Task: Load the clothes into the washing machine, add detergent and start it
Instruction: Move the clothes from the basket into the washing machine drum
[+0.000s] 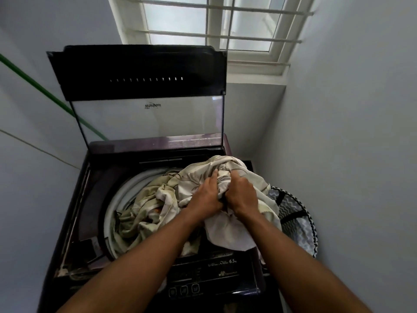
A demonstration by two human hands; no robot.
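A dark top-loading washing machine (94, 199) stands below me with its glass lid (146, 118) raised upright. A large cream cloth with a leaf print (248, 177) is bunched over the right side of the drum opening and hangs over the machine's right edge. More of the same cream fabric (144, 213) lies inside the white drum rim (117, 199). My left hand (208, 195) and my right hand (242, 195) sit side by side, both gripping the bunched cloth from above. No detergent is in view.
The control panel (209, 279) with its buttons runs along the machine's near edge. A zigzag-patterned laundry basket (295, 222) stands right of the machine against the wall. A barred window (214, 30) is behind, a green pipe (45, 93) on the left wall.
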